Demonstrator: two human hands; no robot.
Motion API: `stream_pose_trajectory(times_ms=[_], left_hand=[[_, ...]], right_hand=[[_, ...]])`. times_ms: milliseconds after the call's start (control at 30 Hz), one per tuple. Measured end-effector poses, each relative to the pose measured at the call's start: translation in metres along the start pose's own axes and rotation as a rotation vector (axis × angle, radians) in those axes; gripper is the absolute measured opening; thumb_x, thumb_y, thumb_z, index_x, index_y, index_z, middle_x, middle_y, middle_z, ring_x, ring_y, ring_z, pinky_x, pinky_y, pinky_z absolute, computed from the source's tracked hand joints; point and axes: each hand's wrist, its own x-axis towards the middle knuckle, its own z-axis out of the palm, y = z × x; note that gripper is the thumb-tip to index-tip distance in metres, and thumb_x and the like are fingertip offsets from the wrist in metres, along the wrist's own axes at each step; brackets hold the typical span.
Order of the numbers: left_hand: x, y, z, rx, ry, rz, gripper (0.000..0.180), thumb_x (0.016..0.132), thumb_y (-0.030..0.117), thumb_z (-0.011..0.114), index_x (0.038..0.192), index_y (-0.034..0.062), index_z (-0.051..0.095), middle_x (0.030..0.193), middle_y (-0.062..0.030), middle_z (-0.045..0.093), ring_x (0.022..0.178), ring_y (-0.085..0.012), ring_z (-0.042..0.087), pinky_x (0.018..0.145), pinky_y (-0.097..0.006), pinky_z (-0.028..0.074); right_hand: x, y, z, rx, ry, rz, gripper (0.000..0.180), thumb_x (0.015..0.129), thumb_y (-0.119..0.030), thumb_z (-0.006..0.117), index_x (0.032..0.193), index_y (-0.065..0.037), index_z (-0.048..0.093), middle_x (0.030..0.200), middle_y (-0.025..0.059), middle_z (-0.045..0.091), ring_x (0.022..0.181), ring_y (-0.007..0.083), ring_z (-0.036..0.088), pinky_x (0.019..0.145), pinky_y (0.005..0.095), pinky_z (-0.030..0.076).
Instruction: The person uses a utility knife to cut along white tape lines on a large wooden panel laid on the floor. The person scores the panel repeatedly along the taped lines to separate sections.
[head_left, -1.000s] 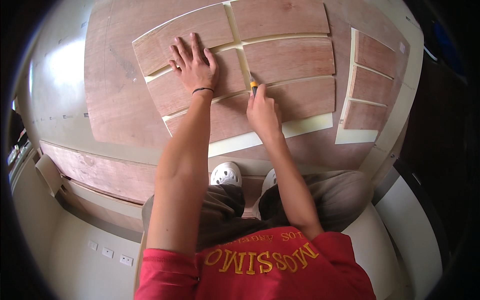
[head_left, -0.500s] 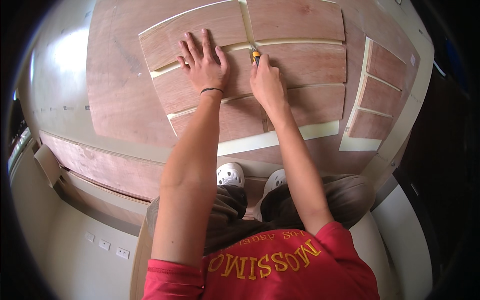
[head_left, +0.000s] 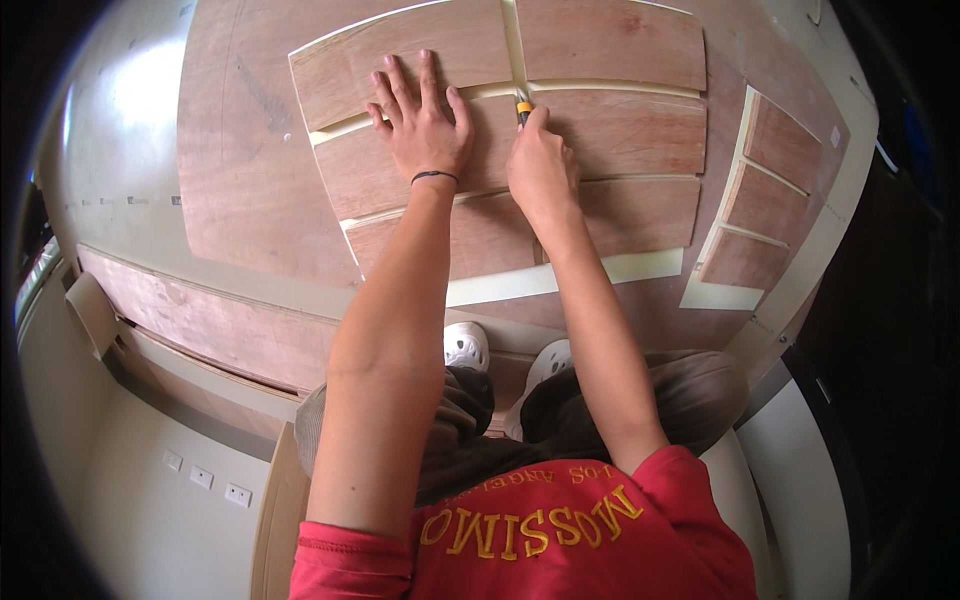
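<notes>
My right hand grips a yellow-and-black utility knife. Its blade end points away from me, at the gap between the wooden panels near where the strips cross. Flat on the panels to the left lies my left hand, fingers spread, with a thin dark band at the wrist. Beneath both hands, several reddish-brown plywood panels are laid in two columns on a pale yellowish sheet. That sheet shows as narrow strips between the panels and as a wider margin along the near edge.
At the right, a smaller pale sheet carries three small plywood pieces. A large plywood board lies under everything on a light worktop. Long wood boards run along the near left, above a wall with sockets.
The whole view has shifted slightly, with the panels appearing a little farther right. Both hands keep nearly the same places on the panels, and the knife remains in the right hand.
</notes>
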Motion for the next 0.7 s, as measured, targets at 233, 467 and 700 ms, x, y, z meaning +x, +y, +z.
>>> stream_pose_trajectory(times_ms=[233,467,700], left_hand=[[0.000,0.000,-0.002,-0.014,-0.021,-0.019,0.058,0.097,0.039,0.046,0.154,0.0304,0.040,0.163,-0.0130,0.026,0.151,-0.0358,0.020,0.121,-0.055,0.015],[0.000,0.001,-0.001,-0.008,-0.002,-0.010,0.057,0.097,0.039,0.047,0.153,0.0301,0.041,0.163,-0.0134,0.026,0.151,-0.0360,0.022,0.121,-0.055,0.015],[0.001,-0.001,0.001,-0.010,0.024,-0.001,0.058,0.095,0.039,0.048,0.152,0.0301,0.042,0.163,-0.0133,0.027,0.151,-0.0359,0.023,0.120,-0.055,0.016]], right_hand=[[-0.002,0.001,-0.004,0.025,-0.028,-0.025,0.020,0.101,-0.013,0.046,0.111,0.003,0.044,0.090,0.0304,0.069,0.089,0.0469,0.069,0.076,0.0541,0.057],[-0.010,0.012,-0.004,0.026,-0.045,-0.008,0.024,0.101,-0.018,0.048,0.111,0.003,0.045,0.090,0.0297,0.069,0.088,0.0476,0.069,0.077,0.0557,0.056],[-0.036,0.024,0.002,0.041,-0.068,0.004,0.024,0.101,-0.018,0.048,0.110,0.004,0.045,0.089,0.0300,0.069,0.087,0.0472,0.069,0.075,0.0556,0.056]])
